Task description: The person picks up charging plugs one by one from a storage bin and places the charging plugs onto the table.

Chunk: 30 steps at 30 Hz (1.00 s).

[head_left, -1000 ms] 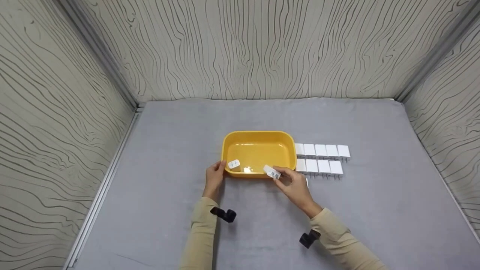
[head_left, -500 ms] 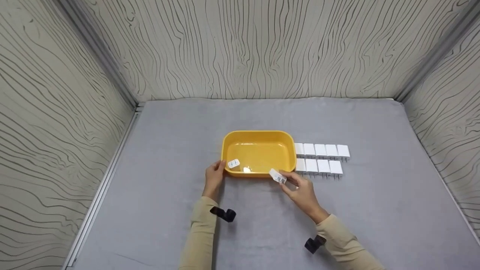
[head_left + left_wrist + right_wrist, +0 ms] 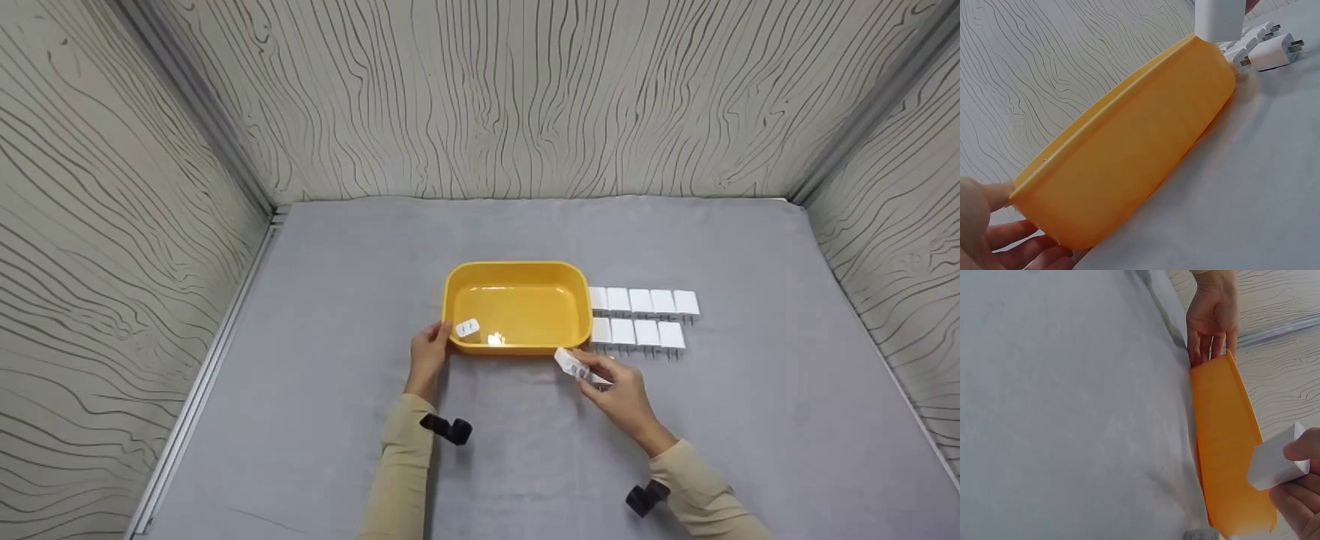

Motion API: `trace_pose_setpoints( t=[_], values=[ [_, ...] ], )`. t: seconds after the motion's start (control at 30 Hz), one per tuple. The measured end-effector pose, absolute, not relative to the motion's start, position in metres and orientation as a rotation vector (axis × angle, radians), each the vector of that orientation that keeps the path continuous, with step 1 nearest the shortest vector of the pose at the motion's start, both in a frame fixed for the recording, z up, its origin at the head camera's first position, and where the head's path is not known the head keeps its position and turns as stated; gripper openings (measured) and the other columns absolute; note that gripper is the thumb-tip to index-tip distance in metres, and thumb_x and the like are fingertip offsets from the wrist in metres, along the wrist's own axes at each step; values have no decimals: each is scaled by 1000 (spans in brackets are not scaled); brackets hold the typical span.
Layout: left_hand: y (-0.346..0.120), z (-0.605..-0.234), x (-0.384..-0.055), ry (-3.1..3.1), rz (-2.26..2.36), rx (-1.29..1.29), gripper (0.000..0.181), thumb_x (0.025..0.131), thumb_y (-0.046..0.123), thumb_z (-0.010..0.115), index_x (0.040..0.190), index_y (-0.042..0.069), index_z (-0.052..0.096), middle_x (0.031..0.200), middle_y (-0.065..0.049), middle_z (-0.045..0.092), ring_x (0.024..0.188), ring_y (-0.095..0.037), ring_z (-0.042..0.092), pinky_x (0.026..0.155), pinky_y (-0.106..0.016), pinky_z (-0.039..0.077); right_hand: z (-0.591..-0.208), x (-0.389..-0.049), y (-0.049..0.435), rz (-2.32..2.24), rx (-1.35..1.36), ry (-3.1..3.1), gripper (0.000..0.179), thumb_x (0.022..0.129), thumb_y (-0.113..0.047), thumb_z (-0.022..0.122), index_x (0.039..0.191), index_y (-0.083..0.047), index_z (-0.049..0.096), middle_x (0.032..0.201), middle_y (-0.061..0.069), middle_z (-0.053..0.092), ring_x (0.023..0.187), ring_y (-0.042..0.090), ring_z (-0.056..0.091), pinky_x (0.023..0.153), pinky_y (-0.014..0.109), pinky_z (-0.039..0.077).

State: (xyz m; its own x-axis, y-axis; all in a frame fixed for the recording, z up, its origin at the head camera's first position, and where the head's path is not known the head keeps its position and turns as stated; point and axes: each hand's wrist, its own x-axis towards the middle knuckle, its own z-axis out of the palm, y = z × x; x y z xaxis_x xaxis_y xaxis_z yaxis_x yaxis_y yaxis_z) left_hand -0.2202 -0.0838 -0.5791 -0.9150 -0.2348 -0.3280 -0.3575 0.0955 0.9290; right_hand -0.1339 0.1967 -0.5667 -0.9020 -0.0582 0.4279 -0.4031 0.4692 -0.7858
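A yellow plastic bin (image 3: 517,307) stands mid-table with one white charger (image 3: 468,328) visible in its front left corner. My left hand (image 3: 430,357) grips the bin's left front corner; in the left wrist view its thumb is at the rim and its fingers (image 3: 1022,239) lie against the lower wall. My right hand (image 3: 619,394) pinches a white plug-in charger (image 3: 571,363) between thumb and fingers, just in front of the bin's right front corner. In the right wrist view this charger (image 3: 1276,461) is a plain white block. Another charger (image 3: 602,380) is partly hidden by the right hand.
Two rows of white chargers lie right of the bin, one back row (image 3: 641,301) and one front row (image 3: 646,333), with metal prongs toward me. Their left ends reach the bin's wall. Grey cloth (image 3: 337,285) covers the table, and patterned panels (image 3: 480,97) enclose it.
My right hand has moved right and toward me, carrying the charger away from the bin's front rim. The left hand and the bin have stayed nearly still.
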Motion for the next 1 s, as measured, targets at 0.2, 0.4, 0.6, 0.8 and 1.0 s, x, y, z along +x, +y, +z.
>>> trace_pose_setpoints(
  t=[0.2,0.4,0.6,0.8,1.0],
  values=[
    [-83,-579,-220,2218,1965,-634,46,100,26,51,131,-7,53,138,-25,52,131,-34,50,109,-42,42,-567,-130,207,1387,374,-2361,39,67,20,74,102,4,70,104,23,71,98,-7,62,79,16,54],
    [-82,-580,-222,2216,1978,-658,45,99,25,52,130,-8,53,136,-26,53,129,-34,52,108,-42,43,-574,-130,222,1330,336,-2394,39,67,16,77,102,1,70,102,19,73,97,-10,60,81,10,51],
    [-82,-580,-223,2221,1991,-661,44,99,24,53,130,-8,53,135,-26,54,128,-34,52,108,-42,43,-574,-129,229,1333,356,-2359,37,66,17,76,101,5,69,99,24,71,95,-7,63,81,10,51],
    [-83,-580,-221,2230,1982,-647,45,99,24,52,130,-8,53,135,-26,54,128,-34,52,107,-42,43,-577,-131,237,1273,370,-2368,38,65,18,76,100,5,69,99,24,71,97,-11,60,84,1,45],
    [-83,-580,-221,2247,1959,-625,45,100,26,51,130,-7,54,134,-25,56,122,-32,56,103,-41,46,-581,-134,252,1146,364,-2402,40,62,20,75,99,6,69,100,23,72,97,-10,60,85,-2,40]
  ],
)
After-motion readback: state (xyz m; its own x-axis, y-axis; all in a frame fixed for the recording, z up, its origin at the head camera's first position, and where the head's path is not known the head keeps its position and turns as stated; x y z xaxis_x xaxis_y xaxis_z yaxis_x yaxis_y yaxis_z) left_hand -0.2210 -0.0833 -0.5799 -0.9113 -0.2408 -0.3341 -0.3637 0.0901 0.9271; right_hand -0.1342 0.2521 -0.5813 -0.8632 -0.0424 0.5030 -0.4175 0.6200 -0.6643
